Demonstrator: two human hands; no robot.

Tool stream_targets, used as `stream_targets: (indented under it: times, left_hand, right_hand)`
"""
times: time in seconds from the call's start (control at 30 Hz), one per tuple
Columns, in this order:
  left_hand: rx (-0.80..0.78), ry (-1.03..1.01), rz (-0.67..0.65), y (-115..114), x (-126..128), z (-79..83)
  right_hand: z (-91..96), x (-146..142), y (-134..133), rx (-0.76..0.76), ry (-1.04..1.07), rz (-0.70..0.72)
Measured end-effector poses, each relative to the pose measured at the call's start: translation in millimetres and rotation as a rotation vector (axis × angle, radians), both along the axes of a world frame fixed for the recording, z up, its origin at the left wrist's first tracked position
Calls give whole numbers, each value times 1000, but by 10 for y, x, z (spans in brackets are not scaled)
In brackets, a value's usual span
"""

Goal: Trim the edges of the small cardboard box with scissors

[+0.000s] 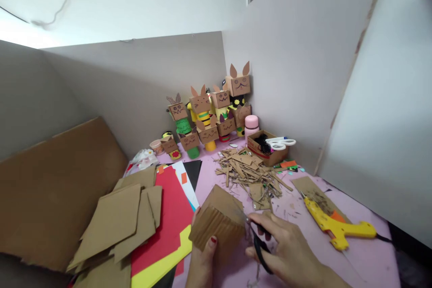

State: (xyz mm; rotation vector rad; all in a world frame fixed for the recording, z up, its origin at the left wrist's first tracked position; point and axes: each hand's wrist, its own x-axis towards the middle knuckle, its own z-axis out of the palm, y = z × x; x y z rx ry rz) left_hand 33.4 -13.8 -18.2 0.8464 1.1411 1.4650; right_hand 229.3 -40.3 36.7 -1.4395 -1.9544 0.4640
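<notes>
At the near middle of the table, my left hand [204,256] grips a small cardboard box [221,216], thumb with red nail on its near face. Black-handled scissors [261,252] sit in my right hand [285,245], with fingers through the loops. Their blades meet the box's right edge, where they are partly hidden; I cannot tell whether they cut into it. Just beyond the box lies a heap of cardboard scraps and strips [245,168].
Several cardboard animal figures [207,132] stand at the back, beside a pink bottle [251,126] and a box holding white scissors [270,155]. A yellow glue gun [332,225] lies right. Cardboard sheets [116,220] and coloured paper [165,216] lie left. Grey panels [286,76] enclose the table.
</notes>
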Motion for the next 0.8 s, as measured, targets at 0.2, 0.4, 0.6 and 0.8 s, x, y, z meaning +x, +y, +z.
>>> stream_targets:
  times: [0.2,0.4,0.6,0.8]
  left_hand:
    - [77,81,-1,11,40,27]
    - [-266,-422,-90,21,-156,-214]
    - [-216,-653,-441,-25,-404,-107]
    - [6,-688,-675,-30,-375,84]
  right_hand:
    - [-84,-53,179,314,61,-151]
    - [-243,57,344,-143,621,-203]
    - [-380,-77,224,-750,1132,190]
    - [-545,-109,201,-1104,1619,561]
